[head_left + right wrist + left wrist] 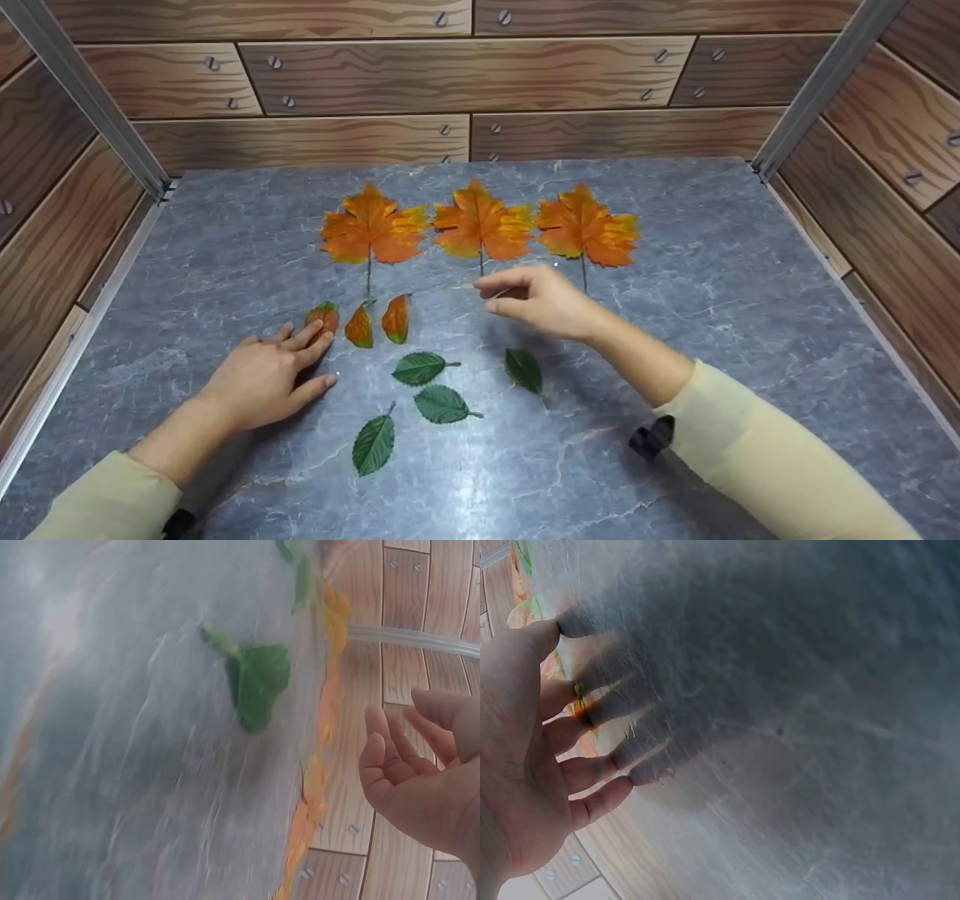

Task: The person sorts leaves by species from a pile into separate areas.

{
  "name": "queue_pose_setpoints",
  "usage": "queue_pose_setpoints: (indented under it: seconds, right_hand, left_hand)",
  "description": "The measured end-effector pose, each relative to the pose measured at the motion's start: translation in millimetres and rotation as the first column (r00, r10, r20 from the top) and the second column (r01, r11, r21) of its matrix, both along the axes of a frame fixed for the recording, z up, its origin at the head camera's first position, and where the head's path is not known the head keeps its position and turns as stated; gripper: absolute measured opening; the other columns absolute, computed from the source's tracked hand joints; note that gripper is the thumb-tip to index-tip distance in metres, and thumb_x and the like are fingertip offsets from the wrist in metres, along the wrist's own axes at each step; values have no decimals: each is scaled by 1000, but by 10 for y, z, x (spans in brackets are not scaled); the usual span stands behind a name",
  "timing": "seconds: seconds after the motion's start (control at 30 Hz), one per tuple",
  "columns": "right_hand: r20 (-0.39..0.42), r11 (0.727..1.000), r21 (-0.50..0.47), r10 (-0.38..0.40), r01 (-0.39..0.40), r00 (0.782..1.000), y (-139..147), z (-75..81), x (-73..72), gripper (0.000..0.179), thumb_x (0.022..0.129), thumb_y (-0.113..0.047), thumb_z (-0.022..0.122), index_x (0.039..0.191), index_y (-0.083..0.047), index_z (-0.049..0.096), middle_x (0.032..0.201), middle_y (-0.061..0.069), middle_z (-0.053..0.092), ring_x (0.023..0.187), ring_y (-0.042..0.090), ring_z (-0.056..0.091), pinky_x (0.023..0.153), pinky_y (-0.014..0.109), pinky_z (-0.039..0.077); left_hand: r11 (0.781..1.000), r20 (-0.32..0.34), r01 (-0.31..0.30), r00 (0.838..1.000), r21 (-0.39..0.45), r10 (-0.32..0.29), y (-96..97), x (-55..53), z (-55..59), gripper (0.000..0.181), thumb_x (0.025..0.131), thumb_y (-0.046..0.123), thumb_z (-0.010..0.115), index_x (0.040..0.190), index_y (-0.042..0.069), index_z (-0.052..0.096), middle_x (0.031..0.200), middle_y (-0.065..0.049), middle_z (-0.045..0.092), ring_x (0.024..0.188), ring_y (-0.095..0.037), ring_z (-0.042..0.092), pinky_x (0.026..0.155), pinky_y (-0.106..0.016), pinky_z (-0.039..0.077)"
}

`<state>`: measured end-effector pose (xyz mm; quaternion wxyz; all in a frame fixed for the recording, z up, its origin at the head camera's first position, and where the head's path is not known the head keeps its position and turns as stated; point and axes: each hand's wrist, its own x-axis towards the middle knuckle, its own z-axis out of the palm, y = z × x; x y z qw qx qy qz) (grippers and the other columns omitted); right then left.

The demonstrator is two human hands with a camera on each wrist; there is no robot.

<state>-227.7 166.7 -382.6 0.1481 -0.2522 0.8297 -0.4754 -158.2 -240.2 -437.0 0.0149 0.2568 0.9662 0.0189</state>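
With its fingers spread, my left hand [262, 375] touches the leftmost small orange-green leaf [322, 316], whose lower part is covered by fingertips. Two similar leaves, a middle one [359, 326] and a right one [395, 319], lie beside it in a row. In the left wrist view, the left hand [532, 735] has its fingertips down at the table. My right hand [544, 300] hovers just below the maple leaves, fingers loosely bent and nothing visible between them. Below it lies a green leaf [523, 369]. The right wrist view also shows the right hand [427, 757] holding nothing.
Three orange maple leaves, left [373, 229], middle [481, 225] and right [585, 229], line the far side, stems toward me. More green leaves lie centrally: one upper [418, 368], one middle [441, 405], one lower [373, 445]. Wood-patterned walls [465, 75] surround the grey marbled table [712, 300].
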Motion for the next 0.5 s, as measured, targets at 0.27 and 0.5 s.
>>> queue_pose_setpoints:
  seconds: [0.27, 0.5]
  right_hand:
    - [-32, 999, 48, 27, -25, 999, 259, -96, 67, 41, 100, -10, 75, 139, 0, 69, 129, 20, 72, 108, 26, 72, 89, 31, 59]
    - [-15, 993, 112, 29, -27, 999, 410, -245, 167, 43, 98, -11, 78, 139, -1, 70, 125, 16, 75, 106, 25, 72, 85, 31, 60]
  left_hand:
    - [1000, 20, -12, 1000, -1, 12, -11, 1, -14, 70, 106, 58, 56, 158, 12, 52, 162, -15, 46, 138, -52, 52, 103, -74, 44]
    - [1000, -6, 7, 1000, 2, -7, -10, 6, -7, 68, 107, 58, 56, 156, 11, 55, 160, -16, 49, 135, -53, 55, 100, -73, 46]
